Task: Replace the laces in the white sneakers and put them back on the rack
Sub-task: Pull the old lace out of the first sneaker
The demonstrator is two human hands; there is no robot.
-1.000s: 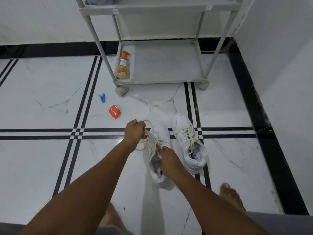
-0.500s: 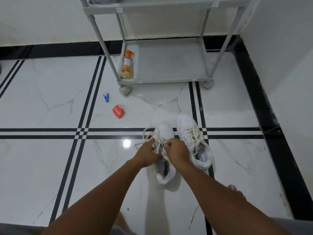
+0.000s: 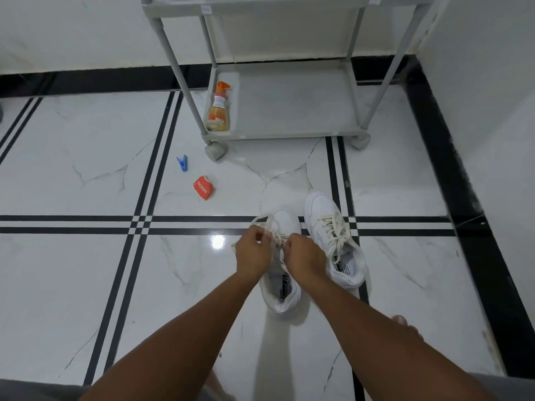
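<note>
Two white sneakers stand on the marble floor, toes pointing away from me. Over the left sneaker (image 3: 285,287) my left hand (image 3: 252,254) and my right hand (image 3: 304,257) each pinch a strand of its cream lace (image 3: 262,220), which loops out past the toe. My hands hide the middle of that shoe. The right sneaker (image 3: 333,235) sits beside it, laced, with its lace ends lying loose across the tongue. The grey rack (image 3: 289,111) stands beyond them against the wall.
An orange spray bottle (image 3: 219,110) stands on the rack's bottom shelf at the left. A blue clothes peg (image 3: 182,163) and a red packet (image 3: 203,188) lie on the floor left of the shoes. A white wall rises at the right. My bare toes (image 3: 401,321) show at lower right.
My left hand came down from a raised pull at the left to meet my right hand over the left sneaker. The lace now lies looped near the toe.
</note>
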